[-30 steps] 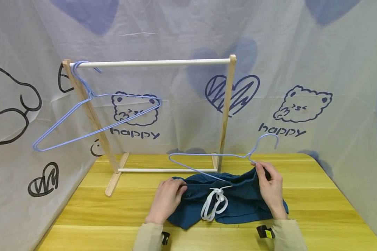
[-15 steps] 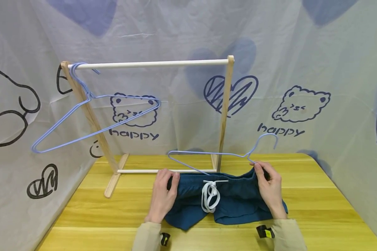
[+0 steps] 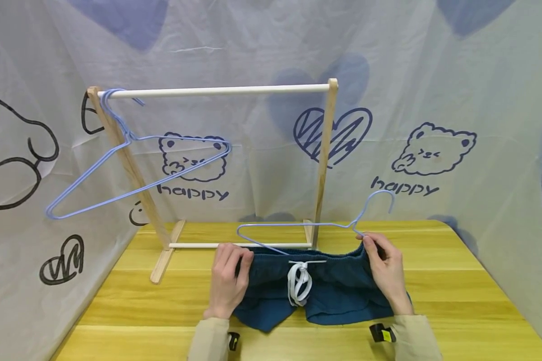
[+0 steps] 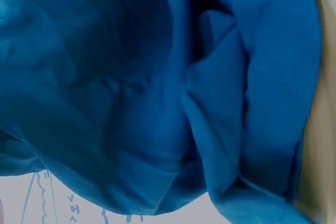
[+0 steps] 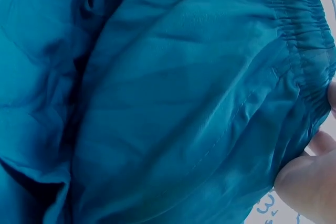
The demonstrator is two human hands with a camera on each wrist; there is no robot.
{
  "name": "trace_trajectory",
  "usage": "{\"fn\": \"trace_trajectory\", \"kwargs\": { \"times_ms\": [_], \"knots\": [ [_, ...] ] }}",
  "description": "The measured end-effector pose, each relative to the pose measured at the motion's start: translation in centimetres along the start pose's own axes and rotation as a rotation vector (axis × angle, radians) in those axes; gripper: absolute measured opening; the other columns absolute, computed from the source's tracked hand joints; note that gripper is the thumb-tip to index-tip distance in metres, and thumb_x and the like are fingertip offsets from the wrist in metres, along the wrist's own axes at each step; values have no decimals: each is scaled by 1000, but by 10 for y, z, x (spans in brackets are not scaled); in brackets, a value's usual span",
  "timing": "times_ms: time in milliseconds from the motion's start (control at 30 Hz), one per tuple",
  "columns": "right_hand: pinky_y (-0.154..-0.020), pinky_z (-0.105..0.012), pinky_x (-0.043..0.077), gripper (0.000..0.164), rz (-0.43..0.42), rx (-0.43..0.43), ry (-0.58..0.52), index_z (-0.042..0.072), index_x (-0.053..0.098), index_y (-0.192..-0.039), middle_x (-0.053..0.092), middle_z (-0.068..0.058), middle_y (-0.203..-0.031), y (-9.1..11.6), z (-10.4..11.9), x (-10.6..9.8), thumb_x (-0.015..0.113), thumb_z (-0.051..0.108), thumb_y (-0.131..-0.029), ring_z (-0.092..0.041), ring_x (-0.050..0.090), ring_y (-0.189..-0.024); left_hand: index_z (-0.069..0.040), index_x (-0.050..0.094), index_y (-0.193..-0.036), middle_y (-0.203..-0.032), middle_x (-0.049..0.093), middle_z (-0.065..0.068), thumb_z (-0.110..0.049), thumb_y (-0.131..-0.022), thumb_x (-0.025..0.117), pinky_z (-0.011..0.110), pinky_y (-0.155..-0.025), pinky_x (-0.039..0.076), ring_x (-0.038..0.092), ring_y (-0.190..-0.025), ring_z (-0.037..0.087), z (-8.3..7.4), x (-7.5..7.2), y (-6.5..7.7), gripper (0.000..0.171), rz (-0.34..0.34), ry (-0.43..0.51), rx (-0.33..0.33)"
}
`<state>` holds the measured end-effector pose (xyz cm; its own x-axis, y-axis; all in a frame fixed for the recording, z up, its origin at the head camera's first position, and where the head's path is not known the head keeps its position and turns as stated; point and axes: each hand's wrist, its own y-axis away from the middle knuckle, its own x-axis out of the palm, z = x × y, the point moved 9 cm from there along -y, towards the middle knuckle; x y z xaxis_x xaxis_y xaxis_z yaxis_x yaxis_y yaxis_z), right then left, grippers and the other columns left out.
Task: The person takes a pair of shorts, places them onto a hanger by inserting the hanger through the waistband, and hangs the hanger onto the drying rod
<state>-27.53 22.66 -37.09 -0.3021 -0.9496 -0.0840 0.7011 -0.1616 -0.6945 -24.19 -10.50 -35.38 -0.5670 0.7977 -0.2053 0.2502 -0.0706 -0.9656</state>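
Shorts (image 4: 121,108) fill most of the left wrist view, blue and creased, with deep soft folds right of centre; the left hand does not show there.

In the right wrist view, the same cloth looks teal-blue, gathered into tight puckers along the elastic waistband at upper right, with a line of stitching curving below. At the right edge, fingers of the right hand (image 5: 310,182) pinch the waistband.

In the head view, the shorts lie dark blue on the table (image 3: 451,291) at lower centre, a white cord (image 3: 303,267) knotted at the front. The left hand (image 3: 228,276) grips the waistband's left end, the right hand its right. A hanger (image 3: 350,225) dips into the waist opening. Compared with one second ago, the left hand is farther left and higher, the front waistband straighter, and less of the hanger's lower bar shows.
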Motion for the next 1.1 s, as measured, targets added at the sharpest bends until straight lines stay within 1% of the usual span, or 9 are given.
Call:
{"fn": "trace_trajectory", "kwargs": {
  "times_ms": [133, 300, 433, 500, 700, 767, 867, 967, 1100],
  "knots": [
    [-73, -9, 46, 16, 52, 13, -6, -11, 68, -101, 71, 16, -97, 2, -3, 3, 52, -12, -97, 4, 61, -85, -4, 65, -80, -77, 58, 6, -24, -106, 52, 34, -79, 42, 53, -78, 26, -4, -8, 0, 35, -43, -27, 68],
    [-73, -11, 48, 17, 118, 46, -12, -10, 69, -100, 71, 17, -96, 3, -8, 7, 52, -10, -98, 3, 63, -85, -3, 63, -77, -76, 57, 7, -24, -106, 52, 35, -77, 42, 53, -77, 27, -5, -15, 1, 37, -83, -42, 113],
    [-72, -11, 48, 17, 142, 68, 1, -10, 69, -101, 71, 21, -96, 4, -9, 8, 52, -8, -99, 4, 63, -84, -3, 62, -75, -75, 56, 8, -23, -106, 51, 36, -75, 42, 52, -75, 27, -9, -19, -1, 39, -108, -52, 153],
    [-71, -11, 47, 17, 153, 64, -1, -10, 69, -101, 71, 21, -96, 4, -7, 8, 52, -9, -99, 6, 62, -83, -3, 62, -74, -76, 56, 8, -22, -106, 51, 36, -75, 42, 51, -75, 27, -11, -21, -2, 39, -116, -54, 171],
    [-71, -12, 47, 17, 211, 36, -8, -8, 70, -100, 70, 20, -97, 4, -4, 12, 53, -11, -98, 4, 59, -82, -3, 62, -74, -80, 56, 12, -24, -107, 49, 37, -75, 40, 50, -76, 28, -13, -25, -3, 41, -126, -45, 185],
    [-70, -13, 47, 17, 227, 31, -1, -7, 70, -100, 69, 21, -97, 4, -4, 14, 54, -10, -97, 3, 58, -82, -4, 62, -74, -82, 56, 13, -25, -107, 48, 38, -75, 40, 49, -77, 28, -12, -25, -4, 42, -114, -37, 178],
    [-68, -14, 46, 17, 230, 32, 8, -7, 71, -99, 69, 20, -97, 4, -5, 14, 54, -10, -97, 2, 57, -81, -5, 62, -75, -85, 56, 14, -26, -107, 47, 37, -76, 40, 49, -78, 28, -9, -23, -6, 41, -74, -30, 153],
    [-67, -15, 46, 16, 227, 41, 23, -6, 71, -99, 70, 18, -96, 4, -6, 14, 55, -9, -97, 2, 57, -81, -6, 62, -77, -87, 56, 12, -26, -108, 45, 35, -77, 39, 49, -78, 26, -7, -19, -8, 41, -13, -25, 123],
    [-66, -15, 46, 18, 226, 41, 74, -2, 73, -98, 71, 8, -94, 5, -6, 14, 57, -9, -96, 1, 57, -80, -7, 62, -79, -87, 56, 9, -27, -109, 43, 33, -79, 39, 49, -79, 24, -4, -12, -10, 41, 78, -10, 79]
  ]
}}
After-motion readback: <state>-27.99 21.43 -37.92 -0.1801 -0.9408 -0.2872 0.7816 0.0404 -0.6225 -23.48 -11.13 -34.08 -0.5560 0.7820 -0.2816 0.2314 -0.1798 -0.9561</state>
